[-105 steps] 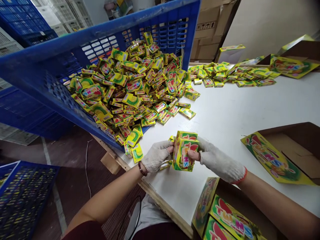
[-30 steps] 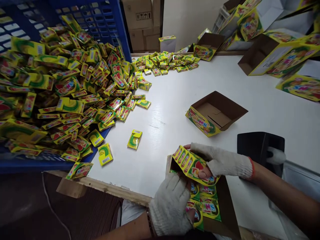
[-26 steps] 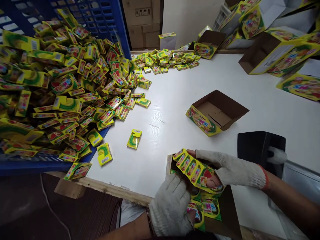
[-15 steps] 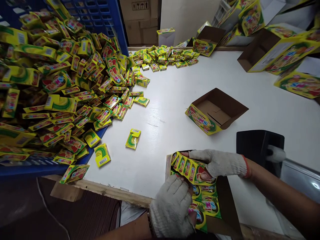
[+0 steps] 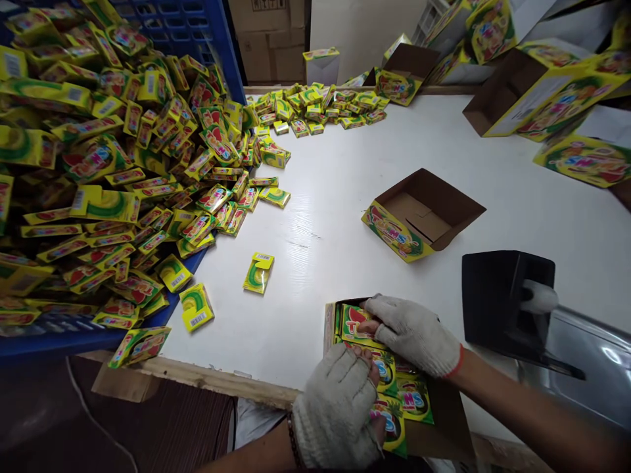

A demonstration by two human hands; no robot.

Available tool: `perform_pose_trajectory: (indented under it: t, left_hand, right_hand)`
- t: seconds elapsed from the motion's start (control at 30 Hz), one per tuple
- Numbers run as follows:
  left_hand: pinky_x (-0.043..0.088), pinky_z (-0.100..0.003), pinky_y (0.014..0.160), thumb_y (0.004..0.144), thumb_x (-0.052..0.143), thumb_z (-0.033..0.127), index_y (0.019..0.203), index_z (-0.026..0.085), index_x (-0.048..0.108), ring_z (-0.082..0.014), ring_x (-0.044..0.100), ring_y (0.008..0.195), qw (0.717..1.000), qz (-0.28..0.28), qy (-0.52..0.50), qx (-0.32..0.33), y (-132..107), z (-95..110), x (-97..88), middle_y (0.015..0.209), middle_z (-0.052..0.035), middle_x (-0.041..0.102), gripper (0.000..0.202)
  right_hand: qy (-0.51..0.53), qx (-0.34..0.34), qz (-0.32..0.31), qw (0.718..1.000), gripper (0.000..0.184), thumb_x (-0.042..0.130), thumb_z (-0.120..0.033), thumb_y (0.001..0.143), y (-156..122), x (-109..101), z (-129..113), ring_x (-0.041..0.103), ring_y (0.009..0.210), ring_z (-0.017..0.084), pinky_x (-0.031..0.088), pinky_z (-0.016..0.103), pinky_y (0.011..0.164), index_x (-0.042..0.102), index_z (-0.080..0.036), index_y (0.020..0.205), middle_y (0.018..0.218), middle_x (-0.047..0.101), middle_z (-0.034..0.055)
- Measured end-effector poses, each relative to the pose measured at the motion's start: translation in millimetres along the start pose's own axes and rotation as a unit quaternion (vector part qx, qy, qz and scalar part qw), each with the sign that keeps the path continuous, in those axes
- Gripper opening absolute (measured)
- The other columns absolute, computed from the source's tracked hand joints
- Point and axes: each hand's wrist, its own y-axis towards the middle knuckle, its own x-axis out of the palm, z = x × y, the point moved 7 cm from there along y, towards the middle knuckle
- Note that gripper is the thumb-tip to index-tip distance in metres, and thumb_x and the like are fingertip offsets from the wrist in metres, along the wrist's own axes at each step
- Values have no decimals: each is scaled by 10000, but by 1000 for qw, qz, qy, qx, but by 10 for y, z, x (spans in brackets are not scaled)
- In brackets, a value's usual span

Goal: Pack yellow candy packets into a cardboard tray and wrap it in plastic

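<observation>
And here, at the near edge of the desk [image 5: 315,269], the watermelon-fronted pack [image 5: 351,320] sits in the open carton [image 5: 446,420], far-left, directly beneath the nearer right hand [image 5: 417,334], left hand [image 5: 338,407] curled on the near side, fingers gripping or not, can't tell.

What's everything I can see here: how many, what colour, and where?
Table: one, white, centre.
Crate: one, blue, left.
Packed carton: one, brown inside, bottom centre.
Open carton: one, yellow-green, brown inside, mid-table.
Printed cartons: several, yellow-green and white, back.
Packets: many, yellow-green, in crate, on table, in packed carton.
Cardboard boxes: several, brown, behind table.
Bulky object: one, black, right.
Clear object: one, transparent, far right.
Cable: one, grey, lower left.
Bracelet: one, dark, left wrist.
Left grip: one, white glove, over packed carton.
Right grip: one, white glove, on packed carton's packets.
</observation>
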Motion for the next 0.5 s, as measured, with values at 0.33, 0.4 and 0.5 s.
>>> perform_pose_trajectory:
  t: [0.33, 0.4, 0.5]
  left_hand:
    - [525, -521, 1034, 925, 495, 240, 1425, 178, 457, -293, 589, 1268, 995, 25, -90, -26, -4, -121, -289, 1338, -199, 619, 506]
    - [466, -543, 1102, 967, 473, 281, 1483, 213, 406, -303, 475, 1393, 982, 68, -104, -141, -68, -393, -307, 1481, -193, 506, 525]
    - [416, -540, 1158, 1010, 412, 377, 1521, 200, 365, -308, 421, 1437, 924, 90, -162, -334, -171, -853, -70, 1555, -172, 427, 543]
  right_hand:
    - [113, -53, 242, 962, 206, 434, -352, 972, -349, -211, -36, 630, 876, 239, 507, 372, 784, 578, -210, 1013, 938, 658, 92]
    - [196, 70, 302, 930, 235, 467, -446, 957, -622, -223, 190, 641, 923, 260, 531, 389, 792, 560, -235, 1003, 979, 663, 95]
    - [339, 212, 264, 878, 370, 452, -582, 936, -827, 114, 359, 658, 1035, 295, 567, 428, 838, 548, -264, 1101, 1104, 677, 109]
